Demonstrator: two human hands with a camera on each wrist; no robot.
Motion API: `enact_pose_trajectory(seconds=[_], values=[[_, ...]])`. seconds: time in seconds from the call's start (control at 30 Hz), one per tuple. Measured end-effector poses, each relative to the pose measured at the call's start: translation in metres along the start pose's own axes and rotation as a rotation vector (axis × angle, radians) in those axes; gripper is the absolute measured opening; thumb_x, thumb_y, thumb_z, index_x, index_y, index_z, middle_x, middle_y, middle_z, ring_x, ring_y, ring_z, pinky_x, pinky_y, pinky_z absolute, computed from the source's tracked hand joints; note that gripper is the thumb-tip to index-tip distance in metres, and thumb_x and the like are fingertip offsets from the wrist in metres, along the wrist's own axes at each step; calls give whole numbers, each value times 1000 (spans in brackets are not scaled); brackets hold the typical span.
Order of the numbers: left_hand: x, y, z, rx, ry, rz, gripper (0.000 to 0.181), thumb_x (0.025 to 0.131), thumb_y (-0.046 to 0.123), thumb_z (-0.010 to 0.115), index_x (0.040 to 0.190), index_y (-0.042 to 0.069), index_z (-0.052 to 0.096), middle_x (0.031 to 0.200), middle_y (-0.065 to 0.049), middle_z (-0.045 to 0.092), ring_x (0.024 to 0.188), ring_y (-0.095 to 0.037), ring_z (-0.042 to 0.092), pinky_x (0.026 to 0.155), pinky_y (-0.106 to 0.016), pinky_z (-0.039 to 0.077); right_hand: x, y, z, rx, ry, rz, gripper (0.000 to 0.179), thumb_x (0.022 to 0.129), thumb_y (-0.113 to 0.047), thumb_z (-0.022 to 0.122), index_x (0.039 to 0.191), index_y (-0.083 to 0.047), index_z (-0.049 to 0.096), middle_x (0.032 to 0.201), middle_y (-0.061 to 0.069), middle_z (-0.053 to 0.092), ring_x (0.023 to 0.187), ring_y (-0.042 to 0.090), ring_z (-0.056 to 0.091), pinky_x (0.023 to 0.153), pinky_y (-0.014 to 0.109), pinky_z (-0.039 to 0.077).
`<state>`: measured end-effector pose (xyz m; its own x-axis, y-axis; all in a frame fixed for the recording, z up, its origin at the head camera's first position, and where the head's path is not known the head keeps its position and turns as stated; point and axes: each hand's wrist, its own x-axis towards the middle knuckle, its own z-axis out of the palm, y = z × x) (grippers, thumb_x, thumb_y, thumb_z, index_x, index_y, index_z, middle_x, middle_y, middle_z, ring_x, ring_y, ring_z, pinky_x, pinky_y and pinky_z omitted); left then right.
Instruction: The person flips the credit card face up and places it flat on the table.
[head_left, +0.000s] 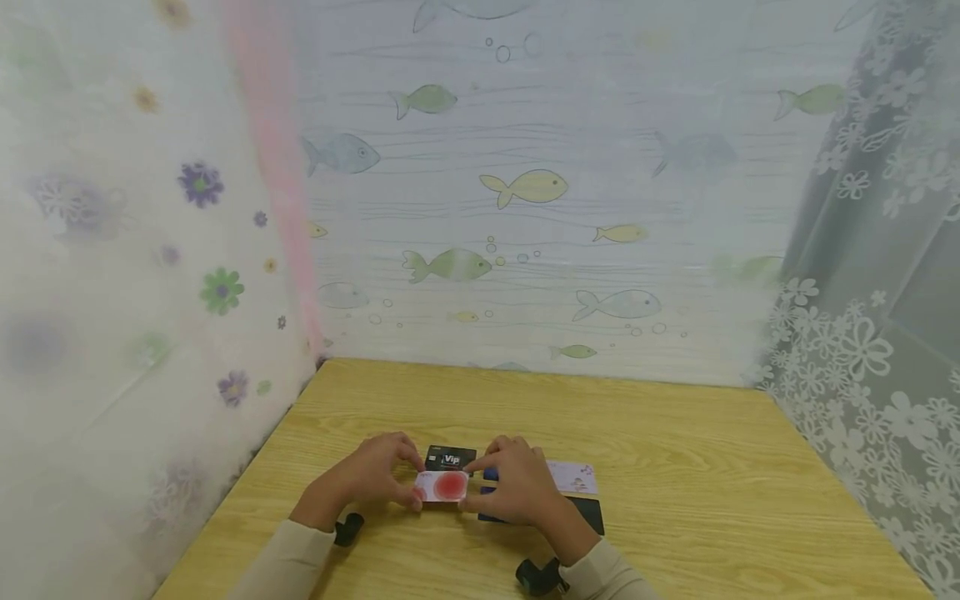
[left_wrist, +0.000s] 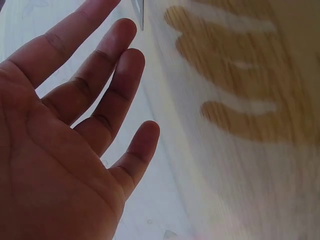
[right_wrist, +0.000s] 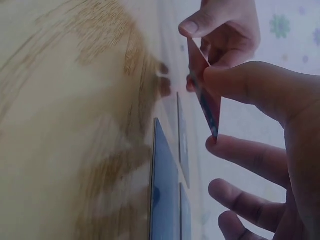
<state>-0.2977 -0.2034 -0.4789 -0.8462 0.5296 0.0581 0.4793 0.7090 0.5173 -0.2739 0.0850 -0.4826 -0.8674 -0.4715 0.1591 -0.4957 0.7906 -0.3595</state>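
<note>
Fish-patterned curtain (head_left: 525,275) behind, floral curtain (head_left: 221,292) at left; before them stood a wood-grain table (head_left: 690,450). Legible lettering was confined to a black card (head_left: 452,457), which read "Vip" in white beside a chip-like mark. Fine print on the red-circle card (head_left: 450,486) and on a pale pink-white card (head_left: 576,477) was too small to read. Two-handed pose: both arms, in beige sleeves (head_left: 288,550), entered from the near edge and converged. The red-circle card was held between the hands, raised off the table and tilted, in front of the black card as the head camera saw it. Left hand (head_left: 375,472): thumb and forefinger pinched one short side of the card; in the left wrist view the other fingers were extended, slightly bent and partly separated. Right hand (head_left: 525,483): thumb and forefinger pinched the opposite side, the remaining visible fingers bent and apart. Beneath and beside the right hand lay blue cards (head_left: 491,473), partly hidden, and a dark card (head_left: 591,512), near the pink-white one.
</note>
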Motion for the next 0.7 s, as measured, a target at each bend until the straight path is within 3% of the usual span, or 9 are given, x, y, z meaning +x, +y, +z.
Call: enact_pose_trajectory(seconds=[0.27, 0.5, 0.7], values=[[3, 0, 4, -31, -21, -20, 46, 65, 45, 98, 101, 22, 80, 112, 8, 65, 111, -21, 59, 102, -54, 47, -1, 4, 4, -19, -19, 17, 43, 77, -70, 76, 113, -48, 77, 114, -7, 61, 99, 18, 51, 80, 46, 39], [2, -1, 8, -70, -43, -77, 39, 67, 39, 98, 98, 26, 79, 110, 11, 62, 111, -19, 59, 105, -53, 47, 2, 1, 9, -60, -47, 18, 47, 72, -74, 80, 111, -48, 78, 111, -7, 58, 95, 16, 49, 79, 45, 40], [2, -2, 9, -37, -31, -83, 37, 65, 37, 99, 96, 28, 80, 110, 12, 62, 110, -19, 59, 102, -53, 48, 3, -1, 12, -71, -56, 47, 48, 70, -73, 82, 111, -49, 77, 110, -9, 57, 94, 15, 47, 80, 43, 40]])
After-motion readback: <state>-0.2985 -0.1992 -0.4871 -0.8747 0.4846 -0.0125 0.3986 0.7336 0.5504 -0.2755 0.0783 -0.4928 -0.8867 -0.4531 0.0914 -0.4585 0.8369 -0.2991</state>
